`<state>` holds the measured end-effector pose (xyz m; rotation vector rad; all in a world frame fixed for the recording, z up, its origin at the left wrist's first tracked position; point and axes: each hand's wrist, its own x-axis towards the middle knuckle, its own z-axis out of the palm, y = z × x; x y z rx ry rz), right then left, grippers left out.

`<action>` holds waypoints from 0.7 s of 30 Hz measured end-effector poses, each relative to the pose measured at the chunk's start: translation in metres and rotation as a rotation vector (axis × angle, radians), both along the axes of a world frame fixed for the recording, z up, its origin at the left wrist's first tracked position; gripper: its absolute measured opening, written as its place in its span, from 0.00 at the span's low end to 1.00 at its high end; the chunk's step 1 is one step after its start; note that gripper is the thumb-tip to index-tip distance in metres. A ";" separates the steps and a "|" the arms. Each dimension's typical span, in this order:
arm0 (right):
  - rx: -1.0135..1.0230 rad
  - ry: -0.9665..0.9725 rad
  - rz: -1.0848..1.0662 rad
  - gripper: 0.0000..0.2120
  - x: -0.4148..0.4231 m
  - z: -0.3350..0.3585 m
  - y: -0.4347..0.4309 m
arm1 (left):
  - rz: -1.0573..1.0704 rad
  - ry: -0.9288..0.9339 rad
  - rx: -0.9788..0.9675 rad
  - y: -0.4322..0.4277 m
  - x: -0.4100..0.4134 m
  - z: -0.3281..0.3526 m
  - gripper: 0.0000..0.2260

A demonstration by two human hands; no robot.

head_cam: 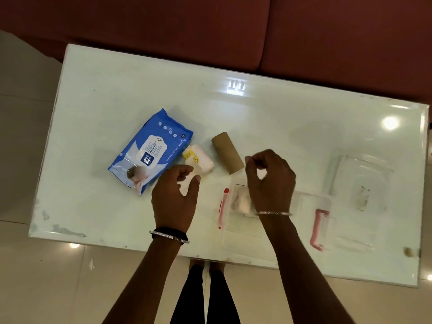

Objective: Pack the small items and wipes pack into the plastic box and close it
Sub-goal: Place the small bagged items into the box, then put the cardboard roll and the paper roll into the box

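Plastic box sits open near the table's front edge, so loading stays short. My right hand hovers above it, fingers loosely curled; contents beneath are blurred. My left hand pinches something white, identity unclear. Wipes pack, cardboard tube and lid lie farther back.

Bare forearms; beaded bracelet left wrist, thin bangle right; black trousers.

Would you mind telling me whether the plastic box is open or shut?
Open: the plastic box has no lid on, and the clear lid lies apart on the table.
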<state>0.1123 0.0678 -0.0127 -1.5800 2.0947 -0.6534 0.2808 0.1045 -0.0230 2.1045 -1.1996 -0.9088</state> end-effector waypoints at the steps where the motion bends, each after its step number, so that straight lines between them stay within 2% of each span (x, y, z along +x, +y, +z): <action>1: 0.062 0.007 0.046 0.05 0.005 -0.007 -0.013 | -0.014 -0.029 -0.008 -0.008 0.001 -0.001 0.12; 2: 0.153 0.024 0.085 0.06 0.010 -0.015 -0.024 | -0.034 -0.054 -0.014 -0.016 0.001 -0.001 0.14; 6: 0.558 0.098 0.147 0.20 0.022 -0.043 -0.060 | -0.167 -0.173 0.045 -0.038 0.003 -0.009 0.23; 9: 0.689 0.122 0.124 0.28 0.026 -0.058 -0.070 | -0.304 -0.350 0.166 -0.045 0.001 -0.018 0.34; 14: 0.719 0.116 0.105 0.30 0.027 -0.070 -0.072 | -0.478 -0.558 0.301 -0.054 -0.005 -0.036 0.48; 18: 0.601 0.022 0.019 0.25 0.020 -0.064 -0.072 | -0.570 -0.732 0.329 -0.065 -0.007 -0.046 0.46; 21: 0.410 -0.196 -0.093 0.21 0.006 -0.045 -0.068 | -0.602 -0.847 0.333 -0.071 -0.008 -0.047 0.43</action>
